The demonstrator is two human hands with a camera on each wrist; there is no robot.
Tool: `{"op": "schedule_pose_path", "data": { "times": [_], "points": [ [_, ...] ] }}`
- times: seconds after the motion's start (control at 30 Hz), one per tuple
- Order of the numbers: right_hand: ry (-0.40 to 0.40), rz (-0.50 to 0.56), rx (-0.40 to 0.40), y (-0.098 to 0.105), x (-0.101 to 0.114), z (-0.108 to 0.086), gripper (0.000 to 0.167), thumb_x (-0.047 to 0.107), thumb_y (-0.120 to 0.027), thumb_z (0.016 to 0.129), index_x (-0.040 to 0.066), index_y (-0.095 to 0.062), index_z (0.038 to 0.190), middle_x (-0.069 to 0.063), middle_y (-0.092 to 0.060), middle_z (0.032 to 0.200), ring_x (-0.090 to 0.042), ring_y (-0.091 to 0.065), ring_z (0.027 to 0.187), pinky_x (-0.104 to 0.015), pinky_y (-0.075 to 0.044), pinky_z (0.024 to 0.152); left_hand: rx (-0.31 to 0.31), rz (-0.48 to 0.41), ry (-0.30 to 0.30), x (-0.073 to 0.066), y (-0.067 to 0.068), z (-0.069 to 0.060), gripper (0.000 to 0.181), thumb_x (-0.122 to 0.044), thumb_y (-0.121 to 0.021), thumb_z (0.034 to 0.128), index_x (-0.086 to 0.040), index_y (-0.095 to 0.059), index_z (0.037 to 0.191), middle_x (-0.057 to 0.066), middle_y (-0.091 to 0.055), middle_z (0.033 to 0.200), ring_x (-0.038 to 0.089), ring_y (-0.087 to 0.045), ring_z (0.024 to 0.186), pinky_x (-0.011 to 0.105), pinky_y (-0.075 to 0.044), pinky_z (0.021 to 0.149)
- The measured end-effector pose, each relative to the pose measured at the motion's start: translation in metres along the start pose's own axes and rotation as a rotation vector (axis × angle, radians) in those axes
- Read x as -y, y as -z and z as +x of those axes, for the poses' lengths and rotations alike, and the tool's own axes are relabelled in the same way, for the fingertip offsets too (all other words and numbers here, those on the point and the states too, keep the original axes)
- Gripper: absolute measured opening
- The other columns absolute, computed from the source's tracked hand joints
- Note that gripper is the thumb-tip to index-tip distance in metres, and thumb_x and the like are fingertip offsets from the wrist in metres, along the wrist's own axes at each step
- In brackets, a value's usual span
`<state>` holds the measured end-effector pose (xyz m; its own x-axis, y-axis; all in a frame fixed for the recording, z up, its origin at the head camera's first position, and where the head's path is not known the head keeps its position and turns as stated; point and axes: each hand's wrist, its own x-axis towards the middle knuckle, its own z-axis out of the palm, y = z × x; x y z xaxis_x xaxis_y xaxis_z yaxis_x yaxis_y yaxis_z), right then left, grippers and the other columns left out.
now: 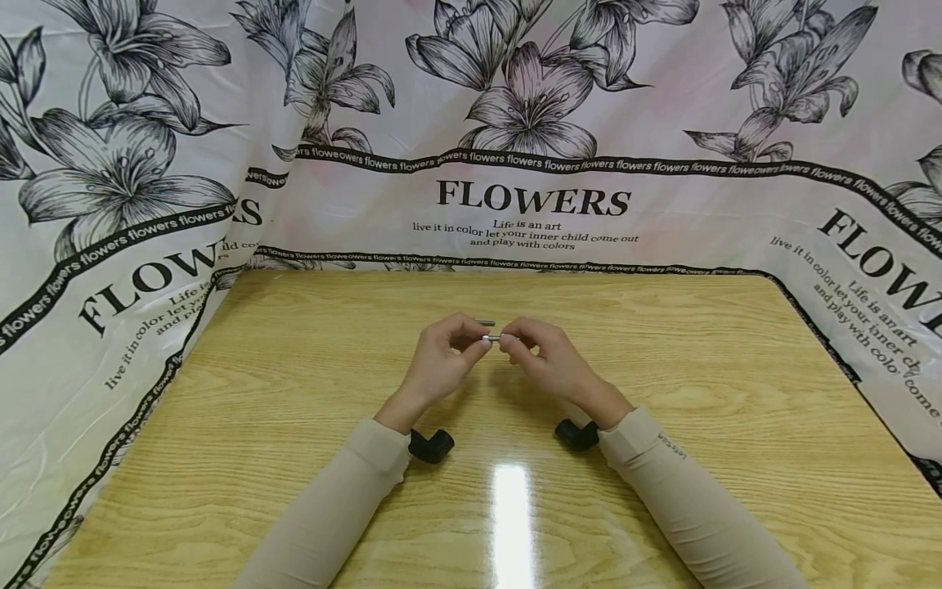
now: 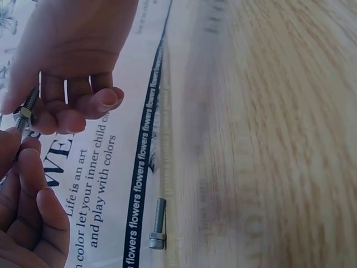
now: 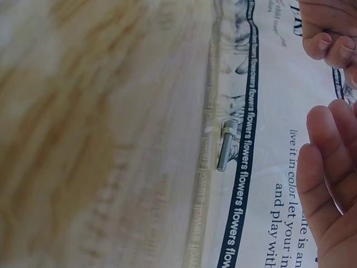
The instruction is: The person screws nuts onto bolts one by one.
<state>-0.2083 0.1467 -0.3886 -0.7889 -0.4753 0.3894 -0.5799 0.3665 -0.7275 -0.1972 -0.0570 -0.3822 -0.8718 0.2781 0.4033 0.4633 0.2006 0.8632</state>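
Thumb and fingertips of my left hand (image 1: pixel 440 360) pinch one end of a small metal bolt (image 1: pixel 491 338). In the left wrist view this bolt (image 2: pixel 32 99) carries a hex nut (image 2: pixel 23 113) partway along its thread. My right hand (image 1: pixel 553 360) faces it from the other side, its thumb and forefinger pinching the bolt's far end. Its other fingers are loosely bent. Just behind the hands a second bolt (image 1: pixel 486 322) lies on the table, partly hidden by the left hand. Both wrist views show this bolt (image 3: pixel 226 146) whole, with a nut near its head.
The wood-grain table (image 1: pixel 331 507) extends around both arms. A flower-printed curtain (image 1: pixel 530 217) encloses its back and sides. Black devices are strapped at the left wrist (image 1: pixel 431 447) and right wrist (image 1: pixel 576 435). A bright reflection shows on the table's near part.
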Motion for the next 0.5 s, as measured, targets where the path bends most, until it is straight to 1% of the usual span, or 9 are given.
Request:
{"op": "schedule_pose_path", "data": {
  "times": [0.13, 0.23, 0.27, 0.4, 0.47, 0.5],
  "points": [
    [-0.004, 0.005, 0.007, 0.0000, 0.0002, 0.0001, 0.015, 0.022, -0.050, 0.101, 0.014, -0.063, 0.101, -0.009, -0.063, 0.090, -0.015, -0.059, 0.075, -0.041, -0.050, 0.065, 0.001, -0.004, -0.002, 0.0003, 0.0004, 0.0001, 0.010, -0.004, -0.067, 0.0889, -0.001, -0.067, 0.099, 0.007, -0.069, 0.098, 0.016, -0.062, 0.074, 0.035, -0.053, 0.066],
    [-0.008, 0.004, 0.007, 0.0000, 0.0011, 0.0003, 0.014, 0.022, -0.055, 0.099, 0.013, -0.061, 0.107, -0.006, -0.064, 0.094, -0.014, -0.059, 0.077, -0.039, -0.049, 0.066, 0.001, -0.013, 0.000, 0.0005, 0.0007, 0.0001, 0.008, -0.003, -0.066, 0.0891, -0.003, -0.068, 0.097, 0.008, -0.069, 0.100, 0.016, -0.062, 0.073, 0.038, -0.053, 0.066],
    [-0.010, 0.005, 0.004, 0.0001, 0.0016, 0.0003, 0.016, 0.022, -0.057, 0.097, 0.012, -0.060, 0.109, -0.005, -0.065, 0.095, -0.014, -0.059, 0.077, -0.039, -0.049, 0.065, 0.000, -0.014, 0.002, 0.0006, 0.0008, 0.0001, 0.008, -0.003, -0.066, 0.0890, -0.005, -0.068, 0.097, 0.007, -0.069, 0.099, 0.016, -0.062, 0.073, 0.038, -0.053, 0.066],
    [-0.008, 0.010, -0.007, -0.0002, 0.0008, 0.0000, 0.032, 0.018, -0.068, 0.090, 0.009, -0.054, 0.118, -0.004, -0.065, 0.100, -0.014, -0.060, 0.079, -0.040, -0.049, 0.065, -0.006, -0.017, 0.002, 0.0006, 0.0008, 0.0000, 0.009, -0.002, -0.067, 0.0883, -0.008, -0.068, 0.095, 0.005, -0.069, 0.094, 0.016, -0.062, 0.072, 0.040, -0.052, 0.065],
    [0.009, 0.017, -0.010, -0.0007, -0.0003, 0.0002, 0.034, 0.015, -0.069, 0.089, 0.008, -0.052, 0.119, -0.004, -0.066, 0.099, -0.014, -0.061, 0.078, -0.039, -0.050, 0.066, -0.008, -0.018, 0.001, 0.0008, 0.0006, 0.0001, 0.009, -0.002, -0.067, 0.0880, -0.008, -0.068, 0.095, 0.003, -0.069, 0.094, 0.016, -0.062, 0.073, 0.039, -0.052, 0.065],
    [0.021, 0.021, -0.011, -0.0010, -0.0010, 0.0003, 0.033, 0.013, -0.068, 0.090, 0.008, -0.052, 0.118, -0.006, -0.066, 0.099, -0.014, -0.061, 0.079, -0.038, -0.051, 0.067, -0.007, -0.019, -0.001, 0.0010, 0.0005, 0.0002, 0.009, -0.002, -0.067, 0.0880, -0.008, -0.068, 0.095, 0.003, -0.069, 0.095, 0.016, -0.062, 0.073, 0.039, -0.053, 0.065]
  ]
}}
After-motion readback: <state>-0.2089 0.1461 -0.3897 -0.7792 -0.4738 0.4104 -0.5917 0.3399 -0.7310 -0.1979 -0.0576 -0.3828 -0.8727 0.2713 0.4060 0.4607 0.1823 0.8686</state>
